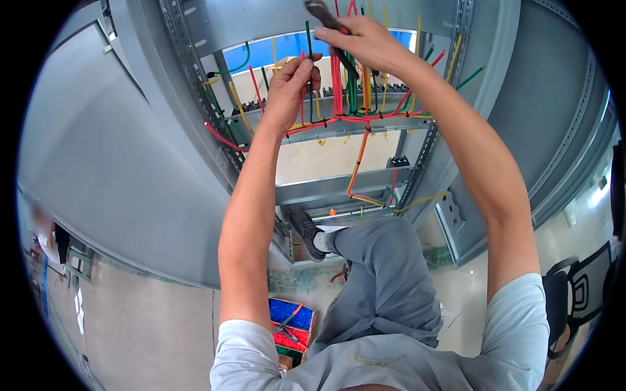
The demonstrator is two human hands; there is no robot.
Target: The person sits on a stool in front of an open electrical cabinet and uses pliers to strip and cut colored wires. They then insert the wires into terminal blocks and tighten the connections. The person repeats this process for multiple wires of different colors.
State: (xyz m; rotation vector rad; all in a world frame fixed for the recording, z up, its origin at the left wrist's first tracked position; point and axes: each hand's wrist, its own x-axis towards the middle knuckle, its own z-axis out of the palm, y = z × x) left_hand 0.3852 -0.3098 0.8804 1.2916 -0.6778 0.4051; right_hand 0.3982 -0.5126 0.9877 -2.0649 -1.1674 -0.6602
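Left hand [290,90] up, fingers pinching a dark green wire [308,40] in front of the cabinet's upper panel [244,23], crossing its lower edge; right hand [373,44], fingers curled round dark-headed pliers [320,11] near the wire's tip!

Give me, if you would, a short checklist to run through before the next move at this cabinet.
1. Left hand pinching the dark green wire: ok.
2. Right hand holding the pliers-like tool: ok.
3. Tool's working end open or closed: cannot tell; it sits at the picture's upper edge.
4. All wire ends connected: not ok; for instance, the red wire at the left has a free end.
5. Red-handled hand tool off the bare floor: ok, it lies on the coloured tray.
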